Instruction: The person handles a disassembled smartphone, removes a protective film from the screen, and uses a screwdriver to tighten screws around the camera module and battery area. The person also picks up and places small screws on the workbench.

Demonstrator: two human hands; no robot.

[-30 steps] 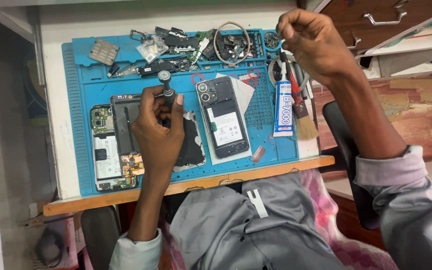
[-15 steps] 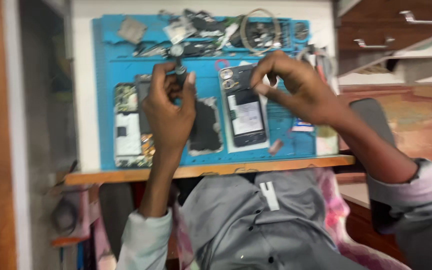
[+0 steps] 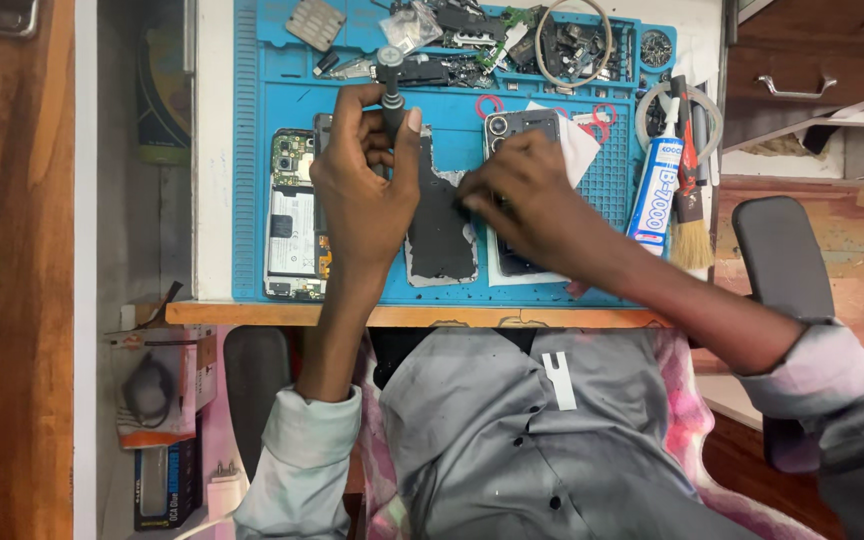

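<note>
My left hand [image 3: 362, 190] grips a small dark screwdriver [image 3: 390, 85], held upright over a blue repair mat [image 3: 252, 150]. Its tip is hidden behind my fingers, near an opened phone [image 3: 292, 215] with its board and battery showing. My right hand [image 3: 527, 195] lies on a dark phone [image 3: 522, 125] with a camera block, which rests on white paper [image 3: 580, 150]. Its fingertips are bunched at the edge of a black cover plate [image 3: 440, 235] between the two phones. Whether they pinch anything is hidden.
Loose phone parts and a wire ring [image 3: 572, 45] fill the mat's top compartments. A glue tube [image 3: 655, 190] and a brush [image 3: 690, 225] lie on the mat's right side. Wooden drawers [image 3: 822, 70] stand at the right, and boxes [image 3: 152, 390] sit below the table's edge at the left.
My right hand came down from the mat's upper right corner to the dark phone in the middle. My left hand kept the screwdriver in about the same place.
</note>
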